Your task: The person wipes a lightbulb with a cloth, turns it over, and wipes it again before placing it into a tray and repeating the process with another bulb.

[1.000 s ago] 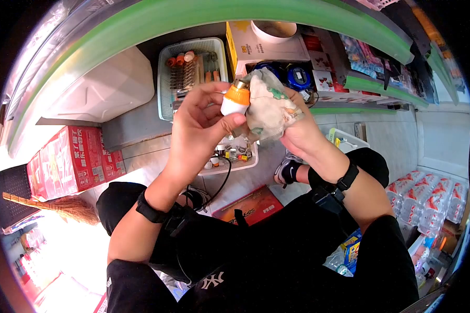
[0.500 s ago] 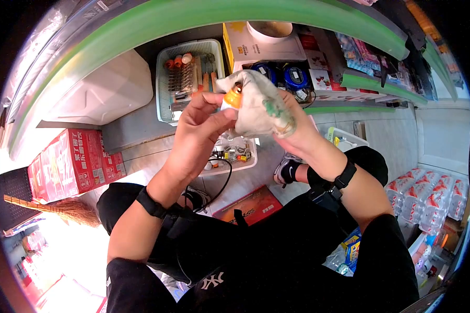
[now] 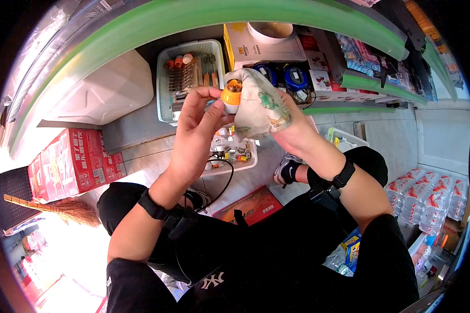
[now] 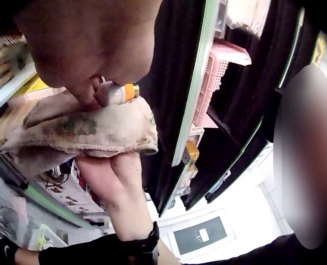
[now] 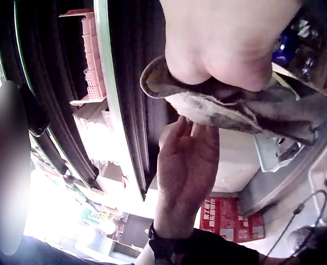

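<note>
Green-edged shelves fill the background — left hand [image 3: 193,135] pinches an orange-and-white lamp holder [image 3: 231,97] up front, right hand [image 3: 292,136] grips a stained cloth [image 3: 261,104] pressed against it

Small shop: green-edged shelves [image 3: 371,83] of packaged goods, shrink-wrapped bottle packs [image 3: 428,201] and red cartons [image 3: 73,161] stacked on the floor.

Socket [image 3: 231,97] left – cloth [image 3: 259,104] touching its right.

Grey tiled floor [image 3: 402,141]; green-edged shelves [image 3: 193,15]; red cartons [image 3: 73,161] left; broom [image 3: 52,206]; bottled water packs [image 3: 428,201] right; bright daylight lower left.
</note>
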A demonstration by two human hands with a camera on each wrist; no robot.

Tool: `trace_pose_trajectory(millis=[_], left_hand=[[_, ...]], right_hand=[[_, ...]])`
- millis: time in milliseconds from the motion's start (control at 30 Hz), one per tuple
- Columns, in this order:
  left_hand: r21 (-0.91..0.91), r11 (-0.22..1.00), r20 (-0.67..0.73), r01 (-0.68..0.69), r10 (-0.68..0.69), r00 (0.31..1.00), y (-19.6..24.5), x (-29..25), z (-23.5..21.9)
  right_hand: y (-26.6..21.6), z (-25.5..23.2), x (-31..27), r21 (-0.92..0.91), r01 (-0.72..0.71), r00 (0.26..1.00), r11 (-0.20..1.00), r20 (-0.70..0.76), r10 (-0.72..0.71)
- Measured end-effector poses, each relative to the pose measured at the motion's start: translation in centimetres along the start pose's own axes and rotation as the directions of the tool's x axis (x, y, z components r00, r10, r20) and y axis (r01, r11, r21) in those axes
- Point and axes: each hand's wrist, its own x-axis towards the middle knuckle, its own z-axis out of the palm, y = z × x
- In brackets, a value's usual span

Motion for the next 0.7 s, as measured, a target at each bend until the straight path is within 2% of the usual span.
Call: trace_pose_trajectory(millis=[133, 233, 333, 433, 533, 633, 700], left_hand=[[0.091, 0.992, -0.003, -0.083, 0.083, 0.997, 0.6, -0.2, 1.1], [0.137, 0.991, 0.032, -0.007, 0.003, 0.999, 0.4, -0.2, 0.2], [0.07, 0.998, 0.069, -0.009, 0.004, 0.998, 0.1, -0.1, -0.1], [0.072, 0.997, 0.091, 0.005, -0.012, 0.996, 0.3, -0.2, 0.0], [-0.128, 0.983, 0.082, 0.134, -0.124, 0.989, 0.9, 0.0, 0.4], [-0.16, 0.976, 0.08, 0.149, -0.138, 0.987, 1.0, 0.2, 0.4], [-0.121, 0.987, 0.083, 0.109, -0.099, 0.992, 0.3, 0.3, 0.0]], right_hand=[[0.4, -0.5, -0.1, -0.049, 0.055, 0.998, 0.997, 0.025, -0.054], [0.0, -0.2, -0.3, -0.142, 0.009, 1.0, 0.99, -0.01, -0.01], [0.0, 0.5, -0.6, -0.141, 0.083, 0.992, 0.987, -0.078, -0.094], [-0.2, -0.6, -0.1, -0.063, 0.061, 0.997, 0.996, -0.041, -0.063], [-0.8, -0.6, 0.2, -0.028, 0.026, 1.0, 0.999, -0.011, -0.026], [-0.4, -0.7, 0.4, -0.026, 0.089, 0.996, 0.996, 0.01, -0.089], [-0.6, 0.0, 0.1, -0.082, 0.074, 0.997, 0.994, 0.0, -0.075]])
